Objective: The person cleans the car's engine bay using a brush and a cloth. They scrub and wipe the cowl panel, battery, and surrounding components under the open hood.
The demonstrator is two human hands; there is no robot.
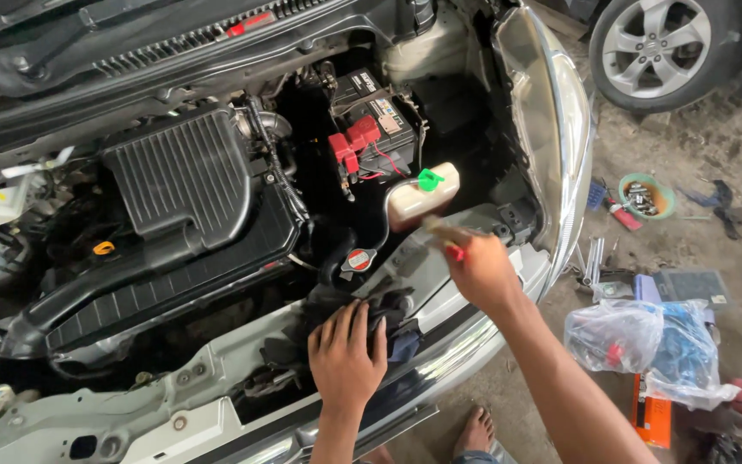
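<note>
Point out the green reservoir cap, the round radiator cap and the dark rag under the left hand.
green reservoir cap (429,180), head view, on its top.
round radiator cap (359,259), head view, on its centre.
dark rag (395,305), head view, on folds right of the fingers.

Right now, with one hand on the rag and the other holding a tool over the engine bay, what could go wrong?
1. The right hand holds a blurred red-handled tool beside the coolant reservoir; a slip could strike its plastic.
2. The battery sits just behind; a metal tool straying there might short.
3. The left hand presses a dark rag by the radiator cap; it may be hot.
</note>
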